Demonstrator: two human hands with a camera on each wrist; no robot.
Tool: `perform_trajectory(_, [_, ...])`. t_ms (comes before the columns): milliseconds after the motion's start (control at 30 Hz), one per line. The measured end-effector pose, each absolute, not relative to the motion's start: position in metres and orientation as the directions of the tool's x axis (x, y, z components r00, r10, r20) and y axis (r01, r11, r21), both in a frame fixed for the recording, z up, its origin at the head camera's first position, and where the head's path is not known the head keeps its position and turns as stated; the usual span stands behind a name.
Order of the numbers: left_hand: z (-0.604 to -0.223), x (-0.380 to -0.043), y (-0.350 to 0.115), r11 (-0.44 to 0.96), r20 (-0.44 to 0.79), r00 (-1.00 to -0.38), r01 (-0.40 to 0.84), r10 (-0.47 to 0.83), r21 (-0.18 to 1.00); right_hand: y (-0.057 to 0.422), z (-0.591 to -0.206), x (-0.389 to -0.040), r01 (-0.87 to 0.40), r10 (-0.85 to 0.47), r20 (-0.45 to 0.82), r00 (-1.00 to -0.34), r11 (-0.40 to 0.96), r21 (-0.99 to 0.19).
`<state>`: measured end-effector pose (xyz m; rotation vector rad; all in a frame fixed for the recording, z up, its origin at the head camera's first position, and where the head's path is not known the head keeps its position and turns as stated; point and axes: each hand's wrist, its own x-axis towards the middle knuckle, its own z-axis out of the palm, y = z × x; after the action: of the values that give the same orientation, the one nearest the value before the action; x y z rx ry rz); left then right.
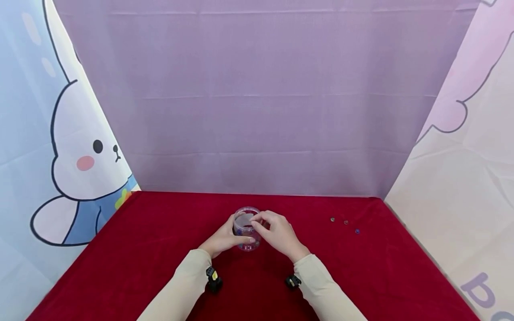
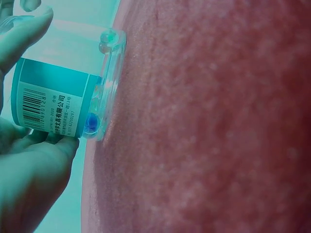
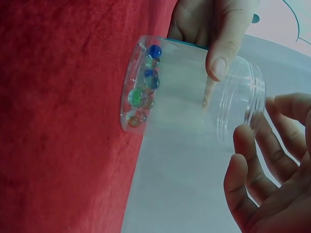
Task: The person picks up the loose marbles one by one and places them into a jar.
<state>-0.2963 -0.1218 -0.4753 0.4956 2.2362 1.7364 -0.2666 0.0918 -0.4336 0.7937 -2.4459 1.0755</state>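
Note:
A clear plastic jar (image 1: 247, 240) stands upright on the red cloth, its lidless mouth facing up. My left hand (image 1: 226, 237) grips it from the left, thumb along the near side and fingers round the far side. A blue label (image 2: 53, 97) with a barcode wraps part of its wall. Several glass marbles (image 3: 137, 97), blue, green and brownish, lie on the jar's bottom. My right hand (image 1: 277, 229) is at the mouth, thumb and index fingertips close together over the opening. In the right wrist view its other fingers (image 3: 245, 141) bend beside the rim. I cannot tell whether a marble is between its fingertips.
To the right on the red cloth (image 1: 401, 267) lie three loose marbles: a greenish marble (image 1: 332, 219), a brownish marble (image 1: 346, 222) and a blue marble (image 1: 357, 231). A purple curtain (image 1: 257, 111) closes off the back, with printed sheets at both sides.

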Motion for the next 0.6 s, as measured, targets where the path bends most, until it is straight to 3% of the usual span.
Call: perform_trajectory(600, [-0.476, -0.297, -0.122, 0.229, -0.004, -0.912, 0.099, 0.410, 0.969, 0.114, -0.424, -0.264, -0.560, -0.288, 0.498, -0.818, 0.594, -0.577])
